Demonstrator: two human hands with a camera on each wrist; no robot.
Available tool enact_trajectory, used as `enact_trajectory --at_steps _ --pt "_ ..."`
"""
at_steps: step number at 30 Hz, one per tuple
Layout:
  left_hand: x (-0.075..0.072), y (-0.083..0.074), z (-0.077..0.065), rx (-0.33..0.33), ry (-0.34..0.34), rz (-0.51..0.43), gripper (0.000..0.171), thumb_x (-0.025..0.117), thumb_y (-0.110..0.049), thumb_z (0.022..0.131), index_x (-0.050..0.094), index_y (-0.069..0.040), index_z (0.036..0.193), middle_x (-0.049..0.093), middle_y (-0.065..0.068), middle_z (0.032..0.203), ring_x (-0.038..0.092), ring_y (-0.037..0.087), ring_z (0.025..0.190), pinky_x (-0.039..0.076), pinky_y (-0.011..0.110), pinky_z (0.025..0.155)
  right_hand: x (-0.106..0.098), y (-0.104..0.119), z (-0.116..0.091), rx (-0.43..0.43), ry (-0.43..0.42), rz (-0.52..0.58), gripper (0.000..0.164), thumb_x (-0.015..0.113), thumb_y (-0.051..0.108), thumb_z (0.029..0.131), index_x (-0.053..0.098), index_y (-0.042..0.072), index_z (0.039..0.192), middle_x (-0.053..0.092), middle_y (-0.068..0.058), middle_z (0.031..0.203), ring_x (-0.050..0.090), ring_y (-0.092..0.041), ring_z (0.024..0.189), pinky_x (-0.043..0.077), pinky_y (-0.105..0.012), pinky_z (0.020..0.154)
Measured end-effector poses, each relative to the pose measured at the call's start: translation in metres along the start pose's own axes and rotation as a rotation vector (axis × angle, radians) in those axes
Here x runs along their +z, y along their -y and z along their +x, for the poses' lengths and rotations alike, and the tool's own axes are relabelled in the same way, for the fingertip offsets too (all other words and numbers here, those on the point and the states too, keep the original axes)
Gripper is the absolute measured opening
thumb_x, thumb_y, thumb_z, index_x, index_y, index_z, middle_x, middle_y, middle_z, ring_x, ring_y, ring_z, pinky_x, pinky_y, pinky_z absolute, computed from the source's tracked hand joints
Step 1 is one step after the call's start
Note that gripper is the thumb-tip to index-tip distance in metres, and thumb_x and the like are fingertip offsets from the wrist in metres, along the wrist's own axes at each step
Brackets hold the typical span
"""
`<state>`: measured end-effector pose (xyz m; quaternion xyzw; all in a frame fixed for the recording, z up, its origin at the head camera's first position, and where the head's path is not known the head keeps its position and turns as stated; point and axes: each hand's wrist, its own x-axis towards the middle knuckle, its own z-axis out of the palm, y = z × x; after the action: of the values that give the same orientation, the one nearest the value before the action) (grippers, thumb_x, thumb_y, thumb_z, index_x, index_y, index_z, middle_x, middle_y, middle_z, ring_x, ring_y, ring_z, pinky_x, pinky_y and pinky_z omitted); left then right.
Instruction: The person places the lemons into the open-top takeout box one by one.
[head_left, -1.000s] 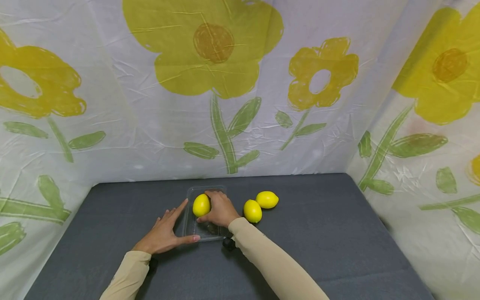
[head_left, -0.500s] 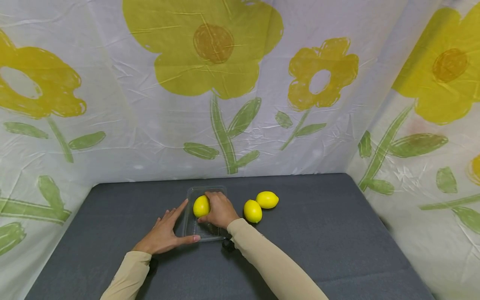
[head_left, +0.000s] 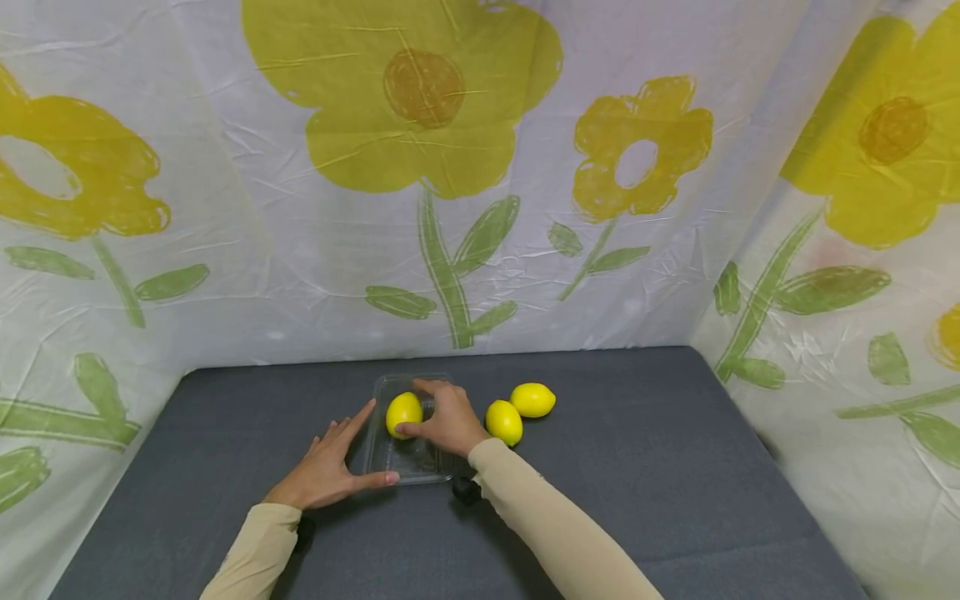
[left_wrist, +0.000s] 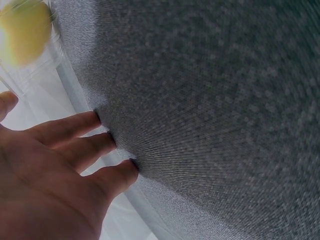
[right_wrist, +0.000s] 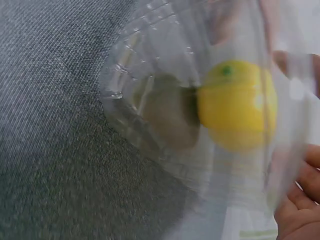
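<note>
In the head view a lemon (head_left: 403,415) sits inside a clear plastic container (head_left: 397,477) on the dark table. My right hand (head_left: 450,423) is over the container with thumb and fingers spread, a gap between palm and lemon; the thumb overlaps the fruit's edge. The right wrist view shows the lemon (right_wrist: 237,105) through the clear wall, fingers (right_wrist: 305,185) above it. My left hand (head_left: 326,475) lies at the container's left side, index fingertip by the far corner and thumb along the near rim. Its other fingers (left_wrist: 80,147) extend in the left wrist view.
Two more lemons lie right of the container, one nearer lemon (head_left: 504,422) and one farther lemon (head_left: 533,400), close together. The dark cloth-covered table (head_left: 637,500) ends at a flower-printed curtain (head_left: 315,308) behind and at both sides.
My right hand has loosened from the lemon and drawn slightly to the right, its fingers spreading. The lemon stays in the container, a little lower. The left hand has not moved.
</note>
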<state>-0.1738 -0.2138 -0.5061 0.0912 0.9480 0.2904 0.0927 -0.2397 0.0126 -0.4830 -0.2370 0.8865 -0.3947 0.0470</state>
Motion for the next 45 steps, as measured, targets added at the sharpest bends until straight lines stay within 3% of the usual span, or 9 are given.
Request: enact_trajectory --at_steps 8,13,18,21,24,29,37,45 --pt "0.001 0.000 0.001 0.001 -0.004 0.009 0.120 0.074 -0.071 0.078 0.010 -0.019 0.165 0.022 0.031 0.161 0.014 0.063 0.144 0.011 0.082 0.107 -0.020 -0.007 -0.014 -0.002 -0.083 0.104 0.068 0.083 0.035 0.087 0.057 0.009 0.144 0.059 -0.007 0.142 0.052 -0.029 0.133 0.045 -0.048 0.108" --pt "0.001 0.000 0.002 -0.016 0.010 -0.003 0.120 0.073 -0.071 0.078 0.008 -0.020 0.165 0.020 0.031 0.162 0.012 0.063 0.144 0.009 0.081 0.107 -0.035 -0.017 -0.024 -0.007 -0.155 0.114 0.066 0.085 0.031 0.085 0.060 0.008 0.142 0.063 -0.009 0.138 0.055 -0.031 0.130 0.036 -0.053 0.113" --pt "0.000 -0.001 0.001 -0.026 0.016 -0.016 0.120 0.074 -0.070 0.078 0.008 -0.020 0.165 0.019 0.032 0.162 0.011 0.063 0.144 0.008 0.081 0.108 -0.049 -0.026 -0.034 -0.013 -0.212 0.155 0.066 0.086 0.028 0.084 0.060 0.003 0.140 0.064 -0.014 0.135 0.057 -0.033 0.127 0.042 -0.054 0.109" --pt "0.000 -0.002 0.001 -0.024 0.018 -0.021 0.121 0.075 -0.070 0.078 0.008 -0.021 0.165 0.019 0.032 0.162 0.011 0.062 0.145 0.008 0.081 0.108 -0.058 -0.032 -0.040 -0.003 -0.237 0.162 0.066 0.086 0.027 0.084 0.060 0.002 0.139 0.064 -0.014 0.135 0.058 -0.033 0.126 0.046 -0.054 0.105" --pt "0.000 -0.002 0.001 -0.021 0.018 -0.023 0.120 0.075 -0.070 0.078 0.008 -0.021 0.166 0.019 0.031 0.163 0.010 0.062 0.145 0.007 0.081 0.108 -0.068 -0.039 -0.045 0.026 -0.259 0.146 0.066 0.086 0.027 0.084 0.061 0.004 0.140 0.064 -0.012 0.135 0.057 -0.032 0.127 0.038 -0.054 0.112" --pt "-0.001 -0.002 0.000 -0.011 0.013 -0.017 0.120 0.075 -0.069 0.078 0.009 -0.021 0.165 0.019 0.031 0.162 0.011 0.062 0.145 0.008 0.081 0.108 -0.086 -0.055 -0.050 0.065 -0.291 0.139 0.066 0.087 0.027 0.083 0.061 0.006 0.140 0.064 -0.011 0.136 0.056 -0.034 0.127 0.037 -0.055 0.112" --pt "-0.001 -0.002 0.001 -0.023 0.023 -0.023 0.120 0.075 -0.069 0.078 0.008 -0.021 0.165 0.018 0.030 0.163 0.010 0.062 0.145 0.007 0.080 0.109 -0.114 -0.090 -0.057 0.133 -0.282 0.138 0.071 0.086 0.029 0.084 0.057 0.006 0.144 0.060 -0.015 0.141 0.054 -0.039 0.131 0.043 -0.055 0.108" --pt "-0.001 -0.002 0.001 -0.029 0.023 -0.026 0.121 0.075 -0.069 0.078 0.008 -0.022 0.166 0.018 0.029 0.163 0.010 0.062 0.145 0.006 0.080 0.109 -0.130 -0.124 -0.060 0.173 -0.177 0.121 0.074 0.083 0.028 0.087 0.050 0.005 0.149 0.053 -0.017 0.148 0.047 -0.042 0.137 0.041 -0.057 0.110"
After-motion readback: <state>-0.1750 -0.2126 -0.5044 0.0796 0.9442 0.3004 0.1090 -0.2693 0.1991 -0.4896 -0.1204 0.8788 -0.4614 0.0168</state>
